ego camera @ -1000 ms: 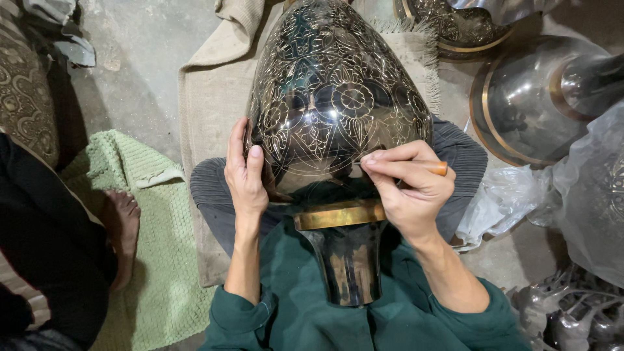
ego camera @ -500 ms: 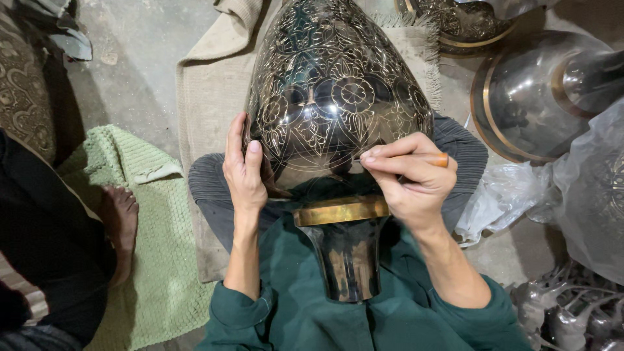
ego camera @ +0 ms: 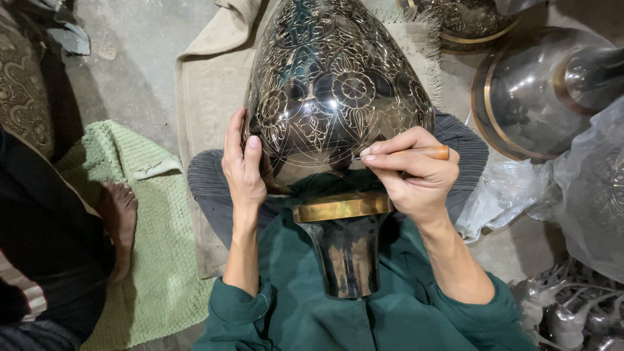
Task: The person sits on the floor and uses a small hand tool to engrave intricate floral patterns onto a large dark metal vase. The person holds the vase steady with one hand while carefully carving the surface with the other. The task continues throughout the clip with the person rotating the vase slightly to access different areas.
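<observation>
Bare grey concrete floor (ego camera: 130, 71) upper left lies open — the right is crowded by a polished dark metal vessel (ego camera: 539, 91) and crumpled clear plastic bags (ego camera: 572, 195).

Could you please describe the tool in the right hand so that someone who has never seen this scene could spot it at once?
Start at the big engraved vase lying in the person's lap, braced by the left hand on its side. At its lower right edge, the right hand pinches a thin tool against the metal. It has a wooden handle with an orange band, the only slim stick among bulky metalware.
</observation>
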